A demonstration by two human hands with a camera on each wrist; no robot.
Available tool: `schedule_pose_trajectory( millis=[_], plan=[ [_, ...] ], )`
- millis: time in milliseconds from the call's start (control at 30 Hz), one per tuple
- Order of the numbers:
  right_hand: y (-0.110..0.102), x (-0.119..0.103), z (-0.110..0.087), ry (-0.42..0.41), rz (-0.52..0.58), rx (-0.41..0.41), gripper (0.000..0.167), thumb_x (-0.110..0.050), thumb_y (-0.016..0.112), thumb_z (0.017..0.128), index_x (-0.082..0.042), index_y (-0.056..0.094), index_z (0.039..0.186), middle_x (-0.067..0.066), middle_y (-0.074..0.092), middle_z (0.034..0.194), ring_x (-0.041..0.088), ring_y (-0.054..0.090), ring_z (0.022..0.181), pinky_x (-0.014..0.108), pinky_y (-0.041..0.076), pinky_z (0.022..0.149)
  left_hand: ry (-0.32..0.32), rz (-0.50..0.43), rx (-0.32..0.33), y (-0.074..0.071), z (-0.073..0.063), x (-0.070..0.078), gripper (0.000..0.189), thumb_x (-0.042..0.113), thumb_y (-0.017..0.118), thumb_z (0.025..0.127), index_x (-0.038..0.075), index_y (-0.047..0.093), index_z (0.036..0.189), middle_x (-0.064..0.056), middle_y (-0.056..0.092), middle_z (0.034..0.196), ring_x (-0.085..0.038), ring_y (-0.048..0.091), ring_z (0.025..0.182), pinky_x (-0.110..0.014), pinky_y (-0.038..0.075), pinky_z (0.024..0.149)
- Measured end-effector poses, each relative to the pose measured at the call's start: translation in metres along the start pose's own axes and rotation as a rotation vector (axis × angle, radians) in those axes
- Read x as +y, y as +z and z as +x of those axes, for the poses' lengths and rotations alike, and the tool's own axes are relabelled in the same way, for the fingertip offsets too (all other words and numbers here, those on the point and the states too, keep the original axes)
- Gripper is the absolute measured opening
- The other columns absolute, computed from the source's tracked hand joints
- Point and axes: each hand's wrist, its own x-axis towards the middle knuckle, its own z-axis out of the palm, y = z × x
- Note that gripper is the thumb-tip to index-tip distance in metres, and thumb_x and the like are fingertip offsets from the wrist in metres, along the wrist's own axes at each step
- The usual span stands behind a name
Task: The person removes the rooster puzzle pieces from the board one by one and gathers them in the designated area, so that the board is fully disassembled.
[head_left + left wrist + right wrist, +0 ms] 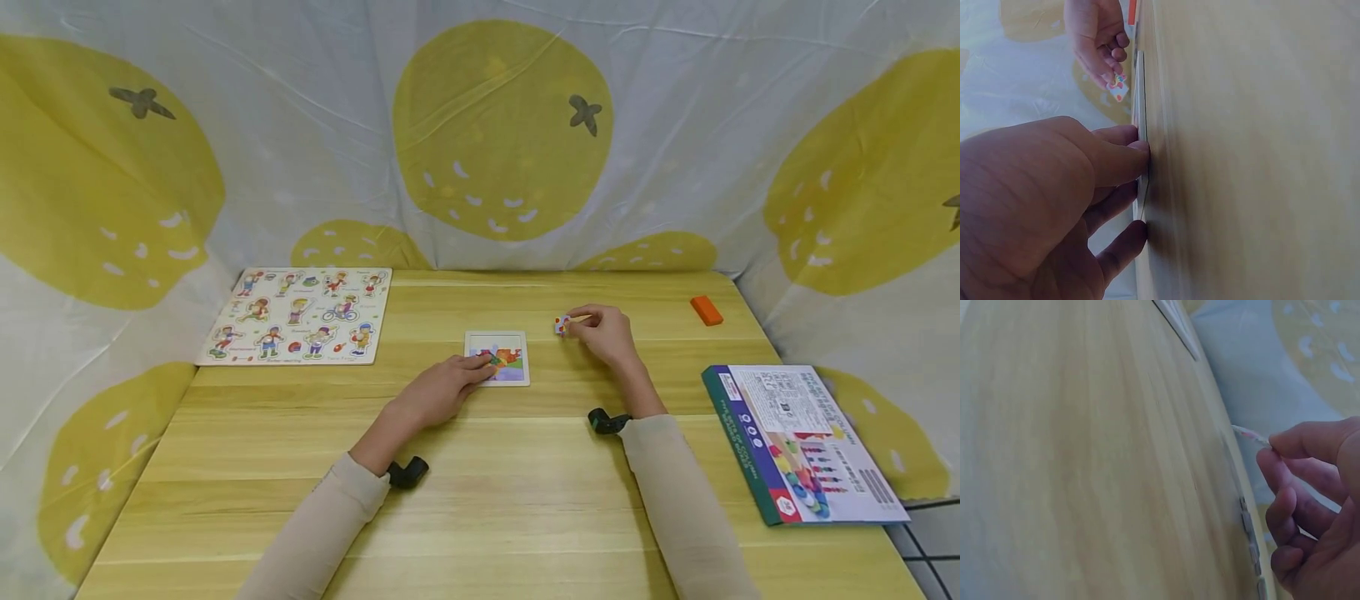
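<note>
My left hand (442, 389) lies at the left side of a small white-framed jigsaw puzzle board (516, 377), its fingers over a colourful picture. In the left wrist view the thumb and fingers (1124, 247) hold the edge of the board, and one fingertip touches the table. Right of the board, my right hand (606, 335) pinches a small multicoloured puzzle piece (561, 324) between thumb and forefinger. The right wrist view shows that puzzle piece (1251, 435) edge-on, raised above the table. Part of the board's picture is hidden by the left hand.
A wooden picture board (296, 317) with several figures lies at the back left. An orange block (707, 311) lies at the back right. A printed flat box (806, 446) sits at the right edge. Thin flat things (1250, 540) lie near the right hand. Patterned cloth (502, 125) hangs behind.
</note>
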Motion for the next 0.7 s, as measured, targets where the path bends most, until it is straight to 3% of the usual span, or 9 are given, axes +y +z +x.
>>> schedule_pose_trajectory(
  millis=[200, 333, 700],
  plan=[
    [-0.0033, 0.0024, 0.0019, 0.039, -0.060, -0.021, 0.025, -0.022, 0.070, 0.095, -0.010, 0.078, 0.116, 0.017, 0.078, 0.103, 0.026, 0.070, 0.081, 0.028, 0.051, 0.062, 0.000, -0.007, -0.005, 0.0004, -0.0008, -0.0014, 0.043, 0.016, 0.050, 0.110, 0.017, 0.053, 0.153, -0.005, 0.043, 0.163, -0.033, 0.047, 0.145, -0.050, 0.042, 0.118],
    [-0.0033, 0.0030, 0.0033, 0.038, -0.094, -0.016, 0.023, -0.021, 0.071, 0.095, -0.008, 0.078, 0.113, 0.018, 0.078, 0.100, 0.024, 0.069, 0.077, 0.027, 0.050, 0.060, 0.002, -0.009, 0.001, 0.0006, -0.0011, -0.0018, 0.043, 0.017, 0.050, 0.110, 0.017, 0.053, 0.153, -0.005, 0.044, 0.163, -0.033, 0.048, 0.145, -0.049, 0.042, 0.118],
    [-0.0017, 0.0036, 0.0030, 0.042, -0.163, -0.041, 0.021, -0.021, 0.072, 0.096, -0.004, 0.078, 0.107, 0.014, 0.074, 0.094, 0.025, 0.064, 0.082, 0.030, 0.050, 0.068, -0.002, -0.018, 0.003, -0.0010, -0.0021, 0.0015, 0.043, 0.015, 0.051, 0.109, 0.016, 0.053, 0.152, -0.007, 0.044, 0.163, -0.035, 0.047, 0.145, -0.051, 0.041, 0.119]
  ],
)
